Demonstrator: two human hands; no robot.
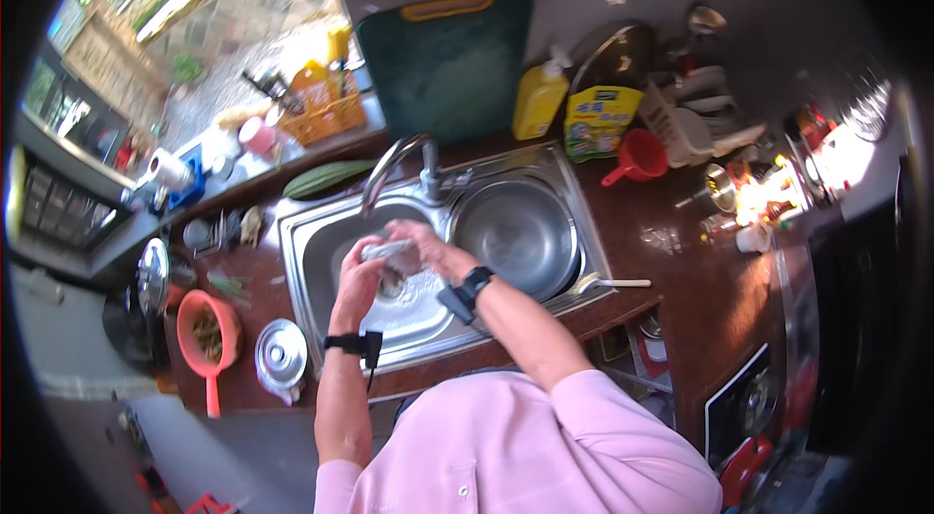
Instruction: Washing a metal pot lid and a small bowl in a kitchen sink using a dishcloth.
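Observation:
Both of my hands are over the left basin of a stainless steel double sink (314,273), just in front of the curved metal faucet (394,160). My left hand (357,277) grips one end of a small whitish object (387,248), too blurred to name. The fingers of my right hand (427,245) are around its other side. Water runs below the hands onto the basin floor. A large round metal pan (514,240) sits in the right basin.
A coral strainer (182,328) with food and a metal lid (281,353) lie left. Behind stand a green cutting board (445,69), a ridged green gourd (325,178) and a yellow pump bottle (540,102). Right are a red funnel (642,155) and a white-handled brush (620,283).

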